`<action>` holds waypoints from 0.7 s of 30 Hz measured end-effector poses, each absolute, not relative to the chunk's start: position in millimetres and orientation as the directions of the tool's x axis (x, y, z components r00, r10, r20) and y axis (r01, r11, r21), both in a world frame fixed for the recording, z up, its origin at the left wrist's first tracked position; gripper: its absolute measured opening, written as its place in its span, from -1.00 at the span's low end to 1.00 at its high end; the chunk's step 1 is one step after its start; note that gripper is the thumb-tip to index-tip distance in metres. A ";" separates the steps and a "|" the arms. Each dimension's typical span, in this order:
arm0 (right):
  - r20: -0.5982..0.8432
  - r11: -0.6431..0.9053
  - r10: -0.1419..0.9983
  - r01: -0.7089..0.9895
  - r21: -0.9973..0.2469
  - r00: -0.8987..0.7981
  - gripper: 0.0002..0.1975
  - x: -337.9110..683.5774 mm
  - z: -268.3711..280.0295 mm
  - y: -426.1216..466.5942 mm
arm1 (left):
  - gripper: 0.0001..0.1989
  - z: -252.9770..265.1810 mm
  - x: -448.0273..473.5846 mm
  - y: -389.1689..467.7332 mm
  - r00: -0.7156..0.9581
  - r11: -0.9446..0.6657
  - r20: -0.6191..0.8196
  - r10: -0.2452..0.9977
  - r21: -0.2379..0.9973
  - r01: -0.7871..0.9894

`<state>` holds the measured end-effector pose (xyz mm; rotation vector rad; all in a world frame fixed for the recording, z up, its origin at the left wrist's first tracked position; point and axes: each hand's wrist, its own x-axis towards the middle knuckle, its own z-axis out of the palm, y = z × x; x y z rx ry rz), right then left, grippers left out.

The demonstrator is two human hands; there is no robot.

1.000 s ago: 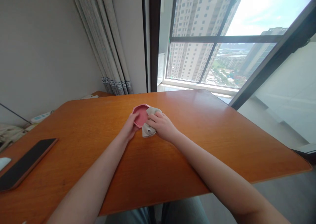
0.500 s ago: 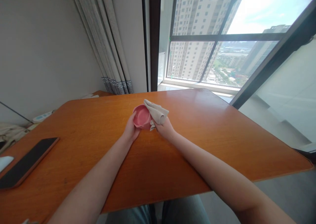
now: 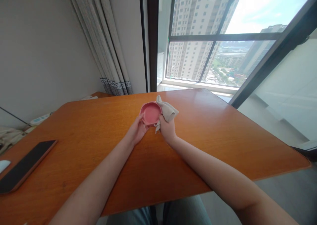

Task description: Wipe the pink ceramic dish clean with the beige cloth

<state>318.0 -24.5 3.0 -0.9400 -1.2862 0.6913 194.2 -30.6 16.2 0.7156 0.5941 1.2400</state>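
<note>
A small pink bowl [image 3: 151, 113] is held above the middle of the table, its inside facing me. My left hand [image 3: 138, 130] grips it at the lower left, thumb on the rim and fingers underneath. On the other side my right hand [image 3: 167, 128] is closed on a light grey cloth [image 3: 168, 111], which drapes over the bowl's right edge and hangs a little below it. The right thumb lies at the bowl's right rim. Cloth and bowl hide most of the right fingers.
The wooden table [image 3: 99, 126] spreads out around my arms. A dark flat mat [image 3: 26, 165] lies at the left, with a white object [image 3: 3, 165] beside it. A power strip [image 3: 39, 119] is beyond the left edge. Behind the table are a curtain [image 3: 109, 46] and a window [image 3: 190, 61].
The bowl, cloth and both hands have shifted slightly right. The bowl has turned so more of its inside shows, and the right thumb now shows at its rim.
</note>
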 end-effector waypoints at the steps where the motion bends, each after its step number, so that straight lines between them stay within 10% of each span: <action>1: 0.433 0.439 0.879 0.015 -0.898 0.199 -0.64 323.4 4.7 -20.6 | -0.68 15.7 192.7 -30.4 0.234 0.180 -0.044 0.971 0.780 -0.599; 12: 0.302 0.308 0.951 -0.195 -0.931 0.061 -0.50 301.7 0.9 -27.0 | -0.67 9.5 190.9 -22.3 -0.117 0.025 -0.137 0.984 0.745 -0.666; 21: 0.258 0.295 0.945 -0.182 -0.938 0.201 -0.57 314.5 2.7 -21.0 | -0.55 12.8 194.3 -30.3 0.105 0.070 -0.008 0.994 0.796 -0.601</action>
